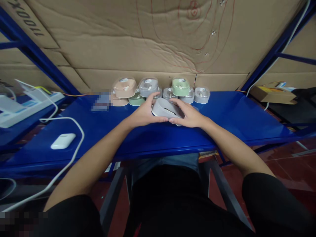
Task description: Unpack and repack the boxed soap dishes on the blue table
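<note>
Between my two hands is a grey plastic box [161, 107] with a dark slot in the face turned toward me. My left hand [145, 112] grips its left end, thumb along the near edge. From the other side my right hand [189, 113] closes round the right end, its thumb close to the left one. The box is tilted and held just above the blue table. Behind it stand similar boxes with clear lids, among them a peach one [124, 88], a grey one [148, 87] and a green one [181, 87], stacked on others partly hidden by my hands.
A white rounded case [63, 141] lies on the blue table [237, 118] at left, beside a white cable [80, 131]. Cardboard [103, 42] backs the table. Blue metal posts rise at both sides, and an open carton [273, 94] sits at far right.
</note>
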`<act>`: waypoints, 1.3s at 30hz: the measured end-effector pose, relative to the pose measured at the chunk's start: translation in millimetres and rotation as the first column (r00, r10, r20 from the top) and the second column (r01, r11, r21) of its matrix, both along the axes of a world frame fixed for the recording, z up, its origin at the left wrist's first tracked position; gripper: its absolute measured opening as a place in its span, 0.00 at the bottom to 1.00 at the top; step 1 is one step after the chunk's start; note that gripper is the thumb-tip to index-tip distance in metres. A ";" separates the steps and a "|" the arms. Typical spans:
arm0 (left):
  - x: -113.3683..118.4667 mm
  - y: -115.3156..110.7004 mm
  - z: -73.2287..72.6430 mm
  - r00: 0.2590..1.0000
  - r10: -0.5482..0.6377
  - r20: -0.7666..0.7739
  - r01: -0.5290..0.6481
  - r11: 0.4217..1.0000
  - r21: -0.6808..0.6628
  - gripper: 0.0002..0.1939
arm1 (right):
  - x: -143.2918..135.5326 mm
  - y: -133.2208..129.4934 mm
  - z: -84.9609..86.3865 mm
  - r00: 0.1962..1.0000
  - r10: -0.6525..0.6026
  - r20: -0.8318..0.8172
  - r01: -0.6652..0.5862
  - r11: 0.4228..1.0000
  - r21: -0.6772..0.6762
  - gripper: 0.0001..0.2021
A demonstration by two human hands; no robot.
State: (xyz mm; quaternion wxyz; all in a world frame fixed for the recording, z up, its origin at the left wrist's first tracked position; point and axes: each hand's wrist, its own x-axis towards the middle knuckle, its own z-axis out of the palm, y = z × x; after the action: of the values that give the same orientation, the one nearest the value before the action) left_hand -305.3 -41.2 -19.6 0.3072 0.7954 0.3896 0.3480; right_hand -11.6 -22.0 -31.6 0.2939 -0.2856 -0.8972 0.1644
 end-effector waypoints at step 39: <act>-30.6 38.4 -22.3 0.909 0.140 -0.393 -0.099 0.988 0.122 0.52 | 47.0 33.5 13.6 0.888 -0.336 0.314 0.334 0.941 0.064 0.48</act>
State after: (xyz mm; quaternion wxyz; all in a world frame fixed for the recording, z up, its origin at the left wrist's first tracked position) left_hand -336.0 -2.8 -41.9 0.1592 0.8386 0.4744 0.2151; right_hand 35.3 11.5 -18.0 0.1693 -0.4576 -0.8709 0.0593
